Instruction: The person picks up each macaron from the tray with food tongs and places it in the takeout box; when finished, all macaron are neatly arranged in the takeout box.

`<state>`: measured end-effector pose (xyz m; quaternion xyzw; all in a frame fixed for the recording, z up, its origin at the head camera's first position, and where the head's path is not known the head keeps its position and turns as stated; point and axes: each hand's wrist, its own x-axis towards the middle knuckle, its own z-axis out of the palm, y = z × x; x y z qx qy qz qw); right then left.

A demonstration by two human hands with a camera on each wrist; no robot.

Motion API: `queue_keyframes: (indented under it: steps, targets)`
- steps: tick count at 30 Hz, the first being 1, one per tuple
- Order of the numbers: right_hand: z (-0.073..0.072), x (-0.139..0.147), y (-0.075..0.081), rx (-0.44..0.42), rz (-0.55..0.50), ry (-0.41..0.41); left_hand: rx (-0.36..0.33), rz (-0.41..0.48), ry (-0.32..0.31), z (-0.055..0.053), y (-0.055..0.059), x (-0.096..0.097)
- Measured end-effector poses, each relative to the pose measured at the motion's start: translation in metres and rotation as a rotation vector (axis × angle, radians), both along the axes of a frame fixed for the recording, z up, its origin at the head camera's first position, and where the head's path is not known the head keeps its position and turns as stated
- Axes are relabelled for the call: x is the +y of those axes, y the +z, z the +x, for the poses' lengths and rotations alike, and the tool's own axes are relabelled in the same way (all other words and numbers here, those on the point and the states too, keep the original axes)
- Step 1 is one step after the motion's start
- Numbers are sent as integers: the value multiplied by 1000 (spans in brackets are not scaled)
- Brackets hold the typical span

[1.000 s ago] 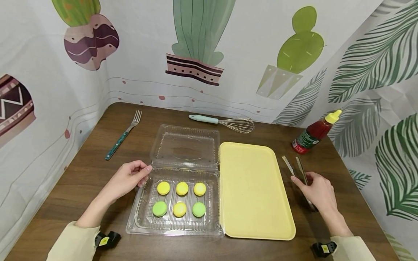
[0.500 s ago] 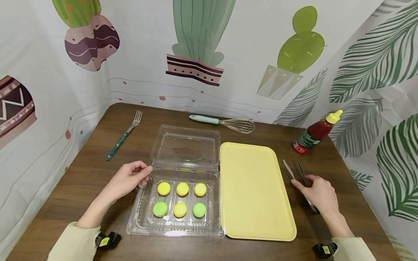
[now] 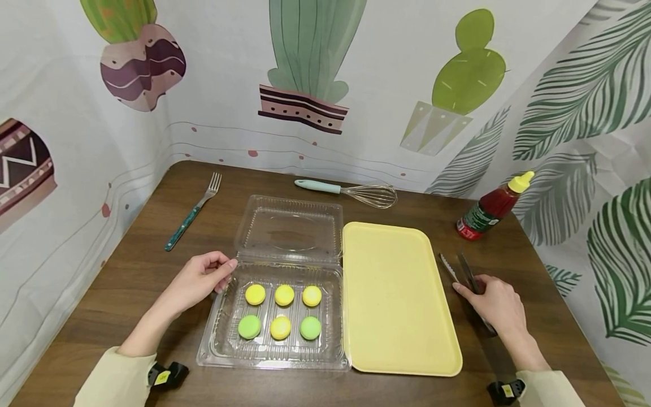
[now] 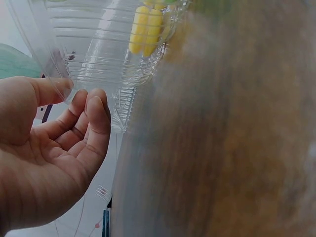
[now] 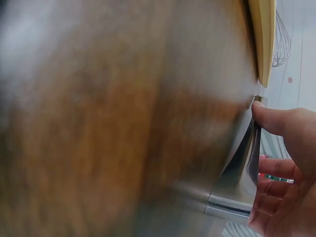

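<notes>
My left hand (image 3: 200, 278) pinches the rim of a clear plastic clamshell box (image 3: 274, 362) at its upper left, near the hinge. In the left wrist view the thumb lies on the rim, with curled fingertips (image 4: 98, 101) close under it. The box's lid (image 3: 290, 226) is folded back. Yellow macarons (image 3: 283, 295) and green macarons (image 3: 249, 327) sit in two rows inside. To the right of the yellow tray (image 3: 396, 299), my right hand (image 3: 495, 305) grips metal tongs (image 5: 242, 173), thumb on one arm and fingers at the other. The tongs' tips are spread and point away from me.
A fork (image 3: 193, 212) with a teal handle lies at the left. Behind the lid lies a whisk (image 3: 351, 191). A red sauce bottle (image 3: 488, 212) with a yellow cap stands at the back right, beyond the tongs. The box and tray are side by side.
The tongs' tips have dropped a little and come slightly toward me, and the right hand has shifted slightly with them. My left hand, the box and the macarons look unmoved.
</notes>
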<state>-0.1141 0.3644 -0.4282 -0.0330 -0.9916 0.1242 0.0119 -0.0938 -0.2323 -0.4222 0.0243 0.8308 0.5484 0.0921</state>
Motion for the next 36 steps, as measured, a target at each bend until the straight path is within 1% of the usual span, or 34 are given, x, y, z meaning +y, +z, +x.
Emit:
queue_keyframes:
  steps: [9, 13, 16, 18, 22, 29, 33, 36]
  targets:
    - [0, 2, 2, -52, -3, -19, 1, 7, 3, 1, 1, 1]
    - [0, 2, 3, -55, -4, -32, 0, 7, 6, 1, 1, 1]
    - [0, 2, 5, -40, -4, -33, 0, 2, 7, 1, 2, 1]
    - [0, 1, 5, -14, 4, -30, -1, -2, 5, 1, 3, 1]
    - [0, -2, 8, 75, 25, -25, 5, -10, -3, 1, 3, 0]
    - [-1, -12, 16, 227, 49, 4, -2, -31, 23, 0, 5, -2]
    - [-4, -22, 21, 295, 47, 39, 0, -27, 29, -2, 6, -4]
    - [-8, -31, 23, 319, 36, 69, 10, -38, 31, -6, 7, -7]
